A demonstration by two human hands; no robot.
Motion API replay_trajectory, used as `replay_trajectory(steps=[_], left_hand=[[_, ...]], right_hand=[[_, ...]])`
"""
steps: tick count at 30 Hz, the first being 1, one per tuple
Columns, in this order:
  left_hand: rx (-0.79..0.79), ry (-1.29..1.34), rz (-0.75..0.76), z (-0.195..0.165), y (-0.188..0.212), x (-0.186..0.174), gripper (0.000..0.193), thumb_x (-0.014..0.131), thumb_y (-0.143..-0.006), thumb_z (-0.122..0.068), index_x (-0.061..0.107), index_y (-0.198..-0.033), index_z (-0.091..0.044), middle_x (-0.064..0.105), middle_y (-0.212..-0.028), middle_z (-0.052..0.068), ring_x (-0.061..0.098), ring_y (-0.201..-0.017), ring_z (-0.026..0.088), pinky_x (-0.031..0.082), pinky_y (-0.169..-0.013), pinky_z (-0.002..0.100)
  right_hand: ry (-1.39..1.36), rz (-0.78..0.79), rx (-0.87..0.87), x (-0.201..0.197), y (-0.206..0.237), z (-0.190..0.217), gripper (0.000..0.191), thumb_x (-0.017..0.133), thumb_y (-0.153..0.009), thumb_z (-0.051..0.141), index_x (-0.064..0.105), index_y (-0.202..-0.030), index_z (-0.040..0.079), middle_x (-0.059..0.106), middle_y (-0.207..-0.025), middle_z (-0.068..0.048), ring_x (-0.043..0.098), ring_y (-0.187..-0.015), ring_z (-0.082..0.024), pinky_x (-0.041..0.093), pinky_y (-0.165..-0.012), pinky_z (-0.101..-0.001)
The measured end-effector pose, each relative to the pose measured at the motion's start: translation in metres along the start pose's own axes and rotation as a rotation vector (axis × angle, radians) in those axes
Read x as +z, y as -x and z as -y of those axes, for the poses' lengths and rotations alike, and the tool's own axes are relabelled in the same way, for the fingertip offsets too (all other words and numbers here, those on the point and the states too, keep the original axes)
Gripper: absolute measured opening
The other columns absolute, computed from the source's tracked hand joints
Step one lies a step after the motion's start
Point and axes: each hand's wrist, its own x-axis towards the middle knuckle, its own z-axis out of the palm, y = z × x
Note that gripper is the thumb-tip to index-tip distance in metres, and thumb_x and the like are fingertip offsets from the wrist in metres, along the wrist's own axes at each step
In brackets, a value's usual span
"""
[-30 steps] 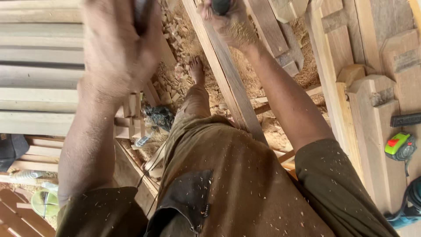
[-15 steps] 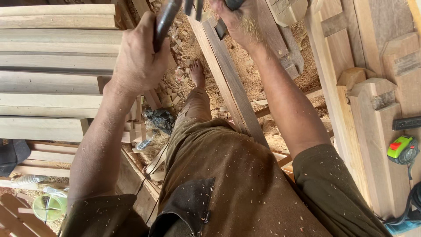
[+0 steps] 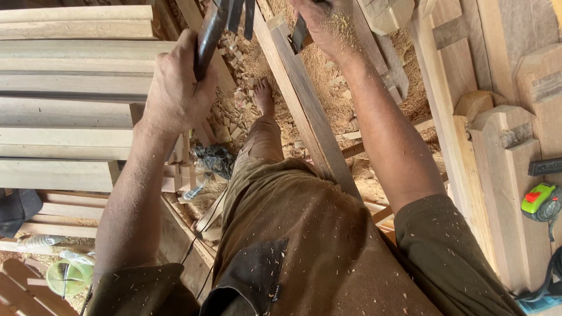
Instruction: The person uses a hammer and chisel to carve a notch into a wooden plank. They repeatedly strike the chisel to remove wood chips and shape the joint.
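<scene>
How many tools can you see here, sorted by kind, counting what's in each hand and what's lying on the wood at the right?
Hammer, in the left hand: 1
Chisel, in the right hand: 1
Green and red tape measure, lying on the wood at the right: 1
Total: 3

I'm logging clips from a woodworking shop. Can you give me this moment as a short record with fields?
setting: wood workshop, sawdust and offcuts on the floor
left hand: raised, gripping a hammer by its dark handle
right hand: dusted with sawdust, holding a chisel against the wooden beam
beam: slanted, running alongside the person's leg
left side: stacked planks
right side: green tape measure on carved timber
</scene>
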Motion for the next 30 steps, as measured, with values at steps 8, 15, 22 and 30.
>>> replay_trajectory(steps=[8, 15, 22, 30], left_hand=[[0.005, -0.007, 0.014, -0.015, 0.001, -0.003, 0.009, 0.058, -0.105, -0.001, 0.05, -0.103, 0.002, 0.051, -0.064, 0.007, 0.057, -0.052, 0.017, 0.043, -0.046, 0.036], [-0.025, -0.028, 0.023, -0.021, -0.001, -0.002, 0.01, 0.06, -0.104, -0.002, 0.05, -0.103, 0.002, 0.053, -0.066, 0.009, 0.062, -0.056, 0.02, 0.045, -0.05, 0.038], [0.039, -0.007, 0.001, -0.019, -0.001, -0.003, 0.011, 0.059, -0.103, 0.0, 0.052, -0.11, 0.003, 0.055, -0.073, 0.011, 0.062, -0.059, 0.022, 0.045, -0.053, 0.038], [0.014, -0.016, 0.013, -0.024, -0.003, -0.002, 0.012, 0.061, -0.105, -0.001, 0.053, -0.113, 0.003, 0.056, -0.071, 0.012, 0.063, -0.059, 0.022, 0.047, -0.054, 0.037]], right_hand=[[-0.097, -0.002, 0.065, 0.004, -0.019, -0.018, 0.121, 0.05, -0.074, 0.096, 0.022, -0.164, 0.02, 0.006, -0.168, -0.028, 0.001, -0.156, -0.046, 0.007, -0.112, -0.0837], [-0.02, -0.008, -0.143, 0.002, -0.02, -0.008, 0.068, 0.045, -0.097, 0.086, 0.046, -0.127, 0.024, 0.039, -0.131, -0.006, 0.037, -0.136, -0.03, 0.024, -0.117, -0.0801], [-0.027, 0.011, -0.291, 0.005, -0.02, 0.004, 0.064, 0.044, -0.097, 0.085, 0.055, -0.109, 0.023, 0.052, -0.116, 0.0, 0.049, -0.132, -0.024, 0.019, -0.125, -0.0732], [-0.049, 0.013, -0.147, 0.006, -0.025, -0.009, 0.067, 0.045, -0.09, 0.087, 0.059, -0.111, 0.025, 0.049, -0.144, -0.016, 0.022, -0.156, -0.043, 0.008, -0.119, -0.0796]])
